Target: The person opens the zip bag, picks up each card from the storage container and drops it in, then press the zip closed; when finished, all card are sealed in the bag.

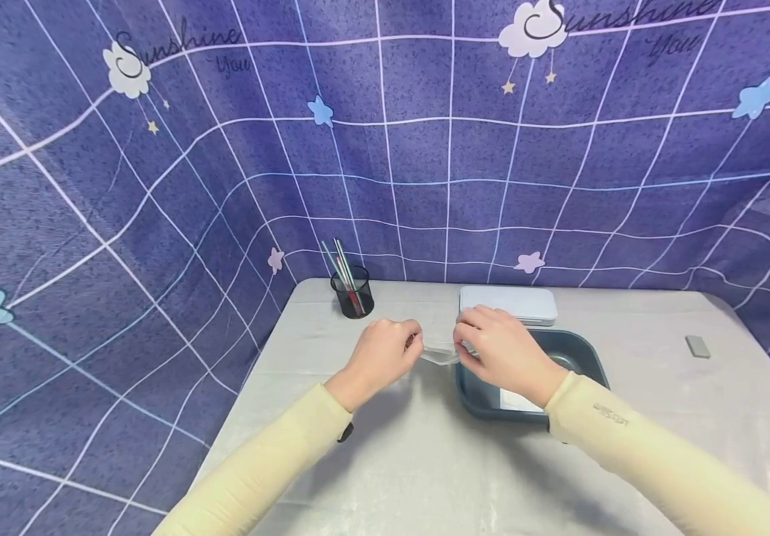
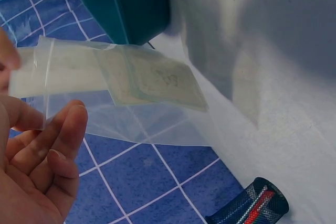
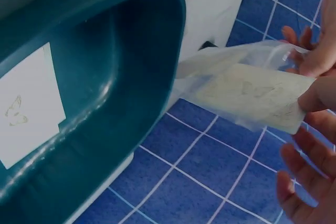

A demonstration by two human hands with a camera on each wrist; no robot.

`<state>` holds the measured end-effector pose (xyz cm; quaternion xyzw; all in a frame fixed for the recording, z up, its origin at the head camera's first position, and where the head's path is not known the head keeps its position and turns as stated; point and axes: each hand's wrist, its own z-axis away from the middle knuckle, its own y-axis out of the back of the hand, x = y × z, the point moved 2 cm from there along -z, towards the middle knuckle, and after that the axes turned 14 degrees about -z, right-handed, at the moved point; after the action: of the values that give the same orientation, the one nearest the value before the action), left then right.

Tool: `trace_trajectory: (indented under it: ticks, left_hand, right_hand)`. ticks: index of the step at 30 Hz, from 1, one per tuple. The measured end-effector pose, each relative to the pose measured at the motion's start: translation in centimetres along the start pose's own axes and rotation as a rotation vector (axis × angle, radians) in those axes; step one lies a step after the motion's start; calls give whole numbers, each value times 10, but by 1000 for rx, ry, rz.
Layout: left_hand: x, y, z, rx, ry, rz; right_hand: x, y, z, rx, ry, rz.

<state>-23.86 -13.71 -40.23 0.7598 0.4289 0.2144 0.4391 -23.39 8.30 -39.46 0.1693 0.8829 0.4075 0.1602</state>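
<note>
My left hand point(image 1: 385, 350) pinches the edge of a clear zip bag point(image 2: 152, 132) near its mouth. Inside the bag lie pale cards point(image 2: 168, 81) with a faint line drawing on one. My right hand point(image 1: 502, 350) pinches the end of a cream card point(image 3: 252, 95) between thumb and fingers; the card reaches through the bag's mouth, partly within it. Both hands are raised over the table, the right one overlapping a teal basin point(image 1: 465, 398) in the head view. In that basin is white paper point(image 3: 31, 108) with a small butterfly drawing.
A black mesh pen cup point(image 1: 358, 301) with several pencils stands at the back left. Behind the basin lies a white case point(image 1: 512, 301). One small grey block point(image 1: 697, 346) rests at the right. Patterned blue cloth point(image 1: 418, 164) hangs behind and left of the white table point(image 1: 418, 476).
</note>
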Motion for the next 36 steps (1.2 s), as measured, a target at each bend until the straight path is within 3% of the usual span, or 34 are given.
trace_trajectory:
  ticks: [11, 22, 36]
  left_hand:
    - [0, -2, 0, -25, -1, -7]
    - [1, -2, -1, -20, -4, -14]
    - [3, 1, -1, -27, 7, -13]
  right_hand:
    - [10, -24, -7, -52, -138, -14]
    - [7, -35, -23, -142, -155, 18]
    - [10, -36, -25, -200, -180, 27]
